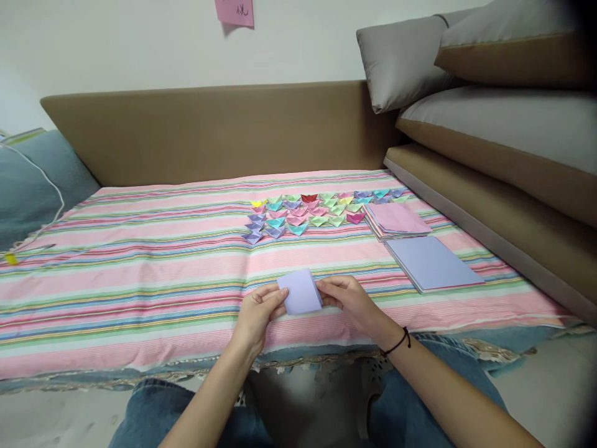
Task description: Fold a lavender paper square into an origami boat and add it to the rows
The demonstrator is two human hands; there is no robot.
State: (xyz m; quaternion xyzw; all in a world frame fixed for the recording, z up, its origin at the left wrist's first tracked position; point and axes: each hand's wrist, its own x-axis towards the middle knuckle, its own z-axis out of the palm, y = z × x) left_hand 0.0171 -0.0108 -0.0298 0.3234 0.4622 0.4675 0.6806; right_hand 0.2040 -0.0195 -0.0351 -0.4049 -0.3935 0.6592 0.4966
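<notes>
Paper (pixel 301 292), pinched by left hand (pixel 260 310) and right hand (pixel 351 301), looks part-folded. Boats (pixel 297 220) beyond look finished; sheets (pixel 436 261) look unused.

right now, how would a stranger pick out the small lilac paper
Find the striped cloth, then the left hand and right hand over its near side. Between them is the small lilac paper. Unlike the larger lilac stack lying to the right, it alone is held.

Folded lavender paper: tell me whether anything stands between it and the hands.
Nothing visible does. The left hand grips the folded lavender paper at its left edge, and the right hand touches its right edge. The small folded pieces lie beyond, out of the way.
</notes>
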